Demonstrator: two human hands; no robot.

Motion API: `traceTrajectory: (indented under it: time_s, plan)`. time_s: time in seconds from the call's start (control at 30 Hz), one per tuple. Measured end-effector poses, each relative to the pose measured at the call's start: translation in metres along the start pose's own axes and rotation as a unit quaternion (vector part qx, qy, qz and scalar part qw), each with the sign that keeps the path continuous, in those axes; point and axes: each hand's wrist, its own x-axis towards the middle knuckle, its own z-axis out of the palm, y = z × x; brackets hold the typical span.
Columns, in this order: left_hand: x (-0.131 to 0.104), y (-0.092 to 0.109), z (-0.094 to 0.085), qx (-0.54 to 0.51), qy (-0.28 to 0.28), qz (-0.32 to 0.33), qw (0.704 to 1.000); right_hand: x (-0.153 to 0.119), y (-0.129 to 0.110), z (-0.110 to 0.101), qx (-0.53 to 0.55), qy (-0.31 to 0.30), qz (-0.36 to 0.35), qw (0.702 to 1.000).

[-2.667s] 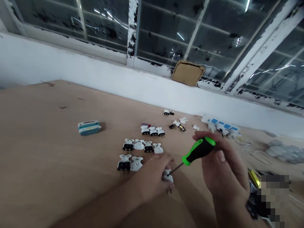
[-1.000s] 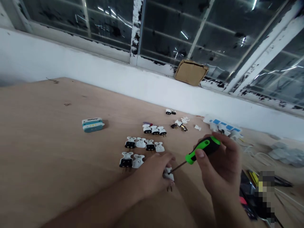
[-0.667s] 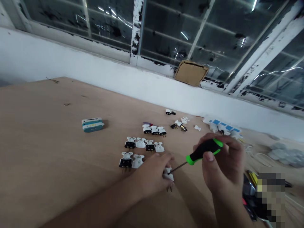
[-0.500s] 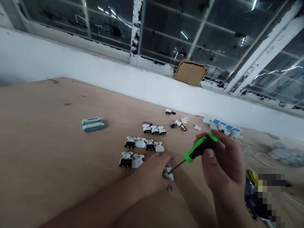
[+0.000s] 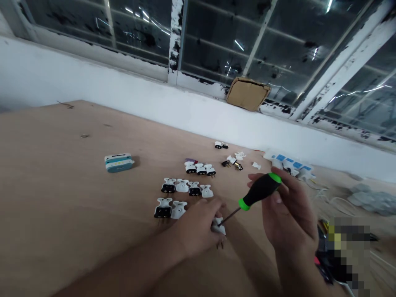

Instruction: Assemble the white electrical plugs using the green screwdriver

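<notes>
My left hand (image 5: 201, 227) pinches a white electrical plug (image 5: 219, 226) against the table, its two prongs pointing toward me. The fingers of my right hand (image 5: 287, 214) are around the green-and-black handle of a screwdriver (image 5: 260, 192). Its shaft slants down to the left, and the tip meets the plug's white face. Just beyond my left hand lie two rows of plug halves, some with black inserts (image 5: 163, 210) and some bare white covers (image 5: 182, 185). Farther back stands a row of white plugs with black faces (image 5: 201, 169).
Loose plug parts (image 5: 232, 161) lie toward the wall. A blue-and-white case (image 5: 119, 163) sits at left. On the right are a white power strip (image 5: 289, 163), cables and a clear plastic bag (image 5: 374, 200). A cardboard box (image 5: 248, 95) rests on the window ledge.
The screwdriver handle has turned about its axis, with less green showing on it now. My right fingers have shifted slightly around it. My left hand and the plug stay in place.
</notes>
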Motion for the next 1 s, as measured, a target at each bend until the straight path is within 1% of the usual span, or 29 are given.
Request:
traceTrajectory:
  time_s: [0.07, 0.13, 0.2, 0.37, 0.43, 0.57, 0.77, 0.93, 1.0]
  plan:
    - [0.000, 0.000, 0.000, 0.000, 0.001, 0.000, 1.000, 0.000, 0.001, -0.001, 0.004, 0.010, -0.011, 1.000]
    - [-0.001, 0.000, 0.000, 0.001, 0.005, 0.005, 1.000, 0.000, 0.000, -0.001, -0.013, 0.039, -0.018, 0.999]
    - [-0.002, 0.001, -0.001, 0.001, 0.006, 0.005, 1.000, 0.000, -0.003, 0.000, -0.017, 0.059, -0.010, 0.998]
    - [-0.002, 0.002, -0.002, 0.001, -0.003, 0.000, 1.000, 0.000, -0.009, 0.004, 0.038, 0.012, 0.010, 0.999]
    - [-0.002, 0.002, -0.002, -0.001, -0.001, 0.004, 1.000, 0.001, -0.009, 0.005, 0.032, 0.002, 0.008, 0.999]
    - [-0.001, -0.001, 0.000, 0.003, 0.005, 0.008, 1.000, 0.003, -0.006, 0.005, -0.012, 0.010, -0.011, 1.000]
    - [0.000, -0.003, 0.001, 0.014, 0.003, 0.012, 1.000, 0.007, -0.002, -0.001, 0.033, -0.028, 0.058, 0.997]
    - [0.000, -0.001, 0.000, 0.022, 0.007, 0.013, 1.000, 0.007, -0.001, -0.003, 0.027, -0.024, 0.050, 0.998]
    - [0.000, 0.000, -0.001, 0.026, 0.006, 0.016, 0.999, 0.006, -0.002, -0.002, 0.042, -0.032, 0.048, 0.997]
